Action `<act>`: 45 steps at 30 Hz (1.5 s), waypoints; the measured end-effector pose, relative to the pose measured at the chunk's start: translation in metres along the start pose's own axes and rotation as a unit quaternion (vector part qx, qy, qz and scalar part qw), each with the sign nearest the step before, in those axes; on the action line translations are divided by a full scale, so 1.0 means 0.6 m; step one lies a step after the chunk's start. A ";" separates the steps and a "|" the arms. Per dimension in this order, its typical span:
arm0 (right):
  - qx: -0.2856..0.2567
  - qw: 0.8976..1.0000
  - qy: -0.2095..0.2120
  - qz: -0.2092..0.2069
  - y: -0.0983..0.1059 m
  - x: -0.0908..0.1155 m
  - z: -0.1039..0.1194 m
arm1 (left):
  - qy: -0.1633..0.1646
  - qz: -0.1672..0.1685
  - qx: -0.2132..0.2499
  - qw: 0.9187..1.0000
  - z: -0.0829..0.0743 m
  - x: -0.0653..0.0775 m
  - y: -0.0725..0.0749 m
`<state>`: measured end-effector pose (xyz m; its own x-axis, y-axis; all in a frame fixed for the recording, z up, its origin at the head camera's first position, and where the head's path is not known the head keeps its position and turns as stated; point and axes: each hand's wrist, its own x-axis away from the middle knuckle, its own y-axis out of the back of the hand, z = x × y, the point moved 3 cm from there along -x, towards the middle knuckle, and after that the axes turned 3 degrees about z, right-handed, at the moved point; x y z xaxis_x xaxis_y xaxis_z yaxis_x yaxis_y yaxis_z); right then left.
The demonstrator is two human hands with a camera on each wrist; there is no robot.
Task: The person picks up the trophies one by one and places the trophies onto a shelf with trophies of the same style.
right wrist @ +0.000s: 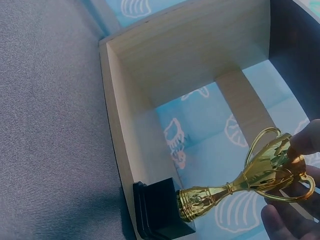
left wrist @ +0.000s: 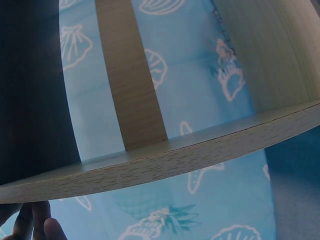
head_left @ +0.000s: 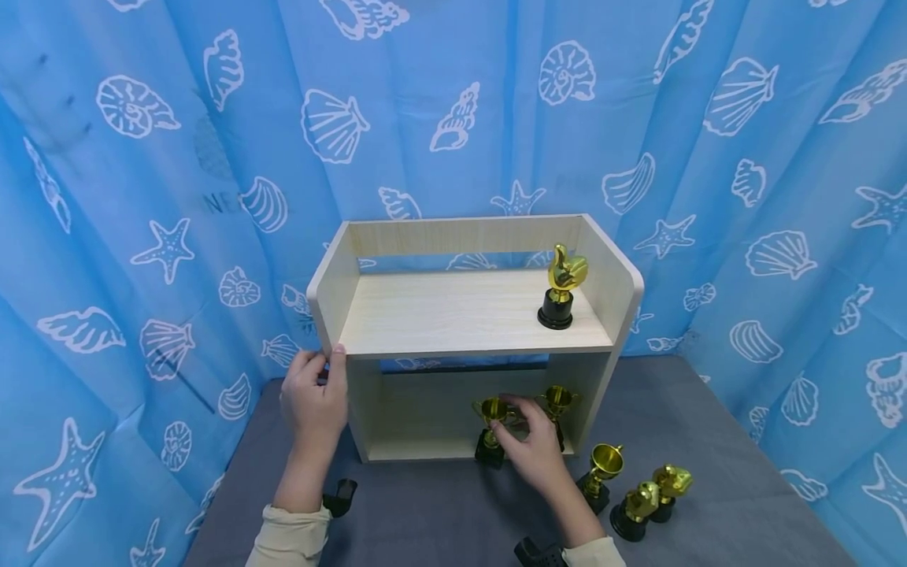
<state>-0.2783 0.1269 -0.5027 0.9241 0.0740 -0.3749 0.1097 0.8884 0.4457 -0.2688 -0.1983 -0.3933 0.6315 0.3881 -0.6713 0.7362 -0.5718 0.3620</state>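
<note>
My right hand grips a gold trophy cup with two handles and a black square base, thumb and fingers round its bowl. The cup stands upright at the front edge of the lower shelf. Another gold trophy cup is on that shelf to its right, partly hidden behind my hand. With my left hand I hold the left side panel of the pale wooden shelf unit; fingertips show beneath the panel edge in the left wrist view.
On the upper shelf stands a gold thumbs-up trophy. Beside my right forearm a gold cup and two fist-shaped gold trophies stand on the grey table. A blue shell-print curtain hangs behind.
</note>
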 end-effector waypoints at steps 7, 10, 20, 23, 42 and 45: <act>0.002 1.000 0.000 -0.002 -0.006 0.000 -0.002 | 0.003 0.005 -0.002 1.000 0.004 0.000 0.002; 0.002 1.000 -0.003 -0.005 -0.009 0.000 -0.003 | 0.001 0.005 -0.002 1.000 0.005 0.000 0.002; -0.007 1.000 -0.002 -0.019 -0.011 -0.001 0.000 | 0.000 0.010 0.002 1.000 0.006 -0.001 0.000; -0.011 1.000 -0.007 -0.018 -0.012 -0.002 -0.002 | -0.002 0.008 0.004 1.000 0.006 -0.001 -0.001; -0.020 1.000 -0.016 0.007 -0.014 -0.014 -0.006 | -0.006 0.001 0.007 1.000 0.007 -0.002 -0.002; -0.018 1.000 -0.013 0.007 -0.015 -0.017 -0.006 | -0.004 0.002 0.007 1.000 0.005 -0.002 -0.001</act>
<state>-0.2903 0.1199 -0.5059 0.9346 0.0746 -0.3479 0.0848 0.9029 0.4214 -0.2707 -0.2007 -0.3949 0.6326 0.3804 -0.6747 0.7300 -0.5839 0.3552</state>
